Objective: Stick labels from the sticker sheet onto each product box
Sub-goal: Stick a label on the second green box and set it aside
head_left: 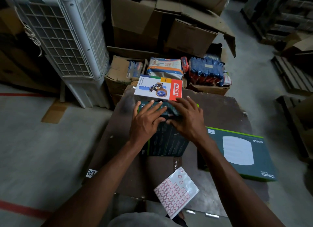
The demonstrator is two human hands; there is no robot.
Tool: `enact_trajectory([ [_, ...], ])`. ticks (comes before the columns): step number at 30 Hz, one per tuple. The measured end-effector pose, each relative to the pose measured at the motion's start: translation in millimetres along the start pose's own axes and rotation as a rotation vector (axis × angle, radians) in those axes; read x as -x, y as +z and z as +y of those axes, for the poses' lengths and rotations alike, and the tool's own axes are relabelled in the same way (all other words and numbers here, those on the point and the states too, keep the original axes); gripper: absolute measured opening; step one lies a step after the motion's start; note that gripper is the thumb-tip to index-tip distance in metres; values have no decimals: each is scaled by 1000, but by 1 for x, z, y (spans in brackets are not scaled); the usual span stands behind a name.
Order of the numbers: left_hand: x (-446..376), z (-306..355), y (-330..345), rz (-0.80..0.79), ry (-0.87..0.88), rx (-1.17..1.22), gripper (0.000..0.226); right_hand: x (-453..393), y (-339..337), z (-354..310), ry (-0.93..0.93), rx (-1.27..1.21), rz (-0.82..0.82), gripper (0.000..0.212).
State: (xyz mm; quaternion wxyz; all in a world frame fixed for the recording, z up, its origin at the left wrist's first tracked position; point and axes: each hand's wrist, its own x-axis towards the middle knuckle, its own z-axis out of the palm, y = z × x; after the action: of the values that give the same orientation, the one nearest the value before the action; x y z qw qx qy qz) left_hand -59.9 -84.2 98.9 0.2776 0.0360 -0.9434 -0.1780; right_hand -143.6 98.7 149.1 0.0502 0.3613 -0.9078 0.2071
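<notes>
We see both hands, left (147,120) and right (185,119), fingers straight and flat, pressing the dark box (166,138) on the counter (220,108). The sticker sheet (176,192) lies nearer us than that box, toward the right hand.

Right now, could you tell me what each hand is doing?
Left hand: open, fingers flat on the dark green box.
Right hand: open, pressing the same box.
</notes>
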Motion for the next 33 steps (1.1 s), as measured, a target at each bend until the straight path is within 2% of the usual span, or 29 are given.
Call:
enact_trajectory([
  [2,1,0,2,7,6,-4,42,2,10,-6,10,130,-119,85],
  [6,4,-6,9,90,18,35,52,2,18,-14,11,279,-159,82],
  [9,14,-11,12,163,3,89,71,1,13,-16,2,284,-199,80],
  [12,39,-13,21,183,-174,284,99,-1,11,-21,-21,293,-198,82],
  [14,62,-26,41,58,-440,442,101,-2,10,-22,-29,302,-194,80],
  [16,79,-38,55,-132,-620,447,86,-3,10,-22,-31,306,-191,77],
  [19,98,-53,70,-301,-718,509,70,-4,11,-23,-27,304,-194,74],
  [21,105,-67,84,-322,-768,533,76,-6,10,-24,-30,301,-200,72],
  [23,108,-72,90,-342,-770,563,74,-7,7,-25,-32,300,-198,70],
  [26,102,-61,81,-322,-833,720,46,-5,3,-23,-26,287,-176,69],
  [28,98,-54,71,-243,-821,753,49,-3,1,-15,-18,260,-141,71],
  [30,95,-53,62,-90,-681,693,64,-1,-2,-3,-8,216,-105,75],
  [33,82,-57,43,9,-429,576,70,5,-4,19,18,66,-67,85],
])
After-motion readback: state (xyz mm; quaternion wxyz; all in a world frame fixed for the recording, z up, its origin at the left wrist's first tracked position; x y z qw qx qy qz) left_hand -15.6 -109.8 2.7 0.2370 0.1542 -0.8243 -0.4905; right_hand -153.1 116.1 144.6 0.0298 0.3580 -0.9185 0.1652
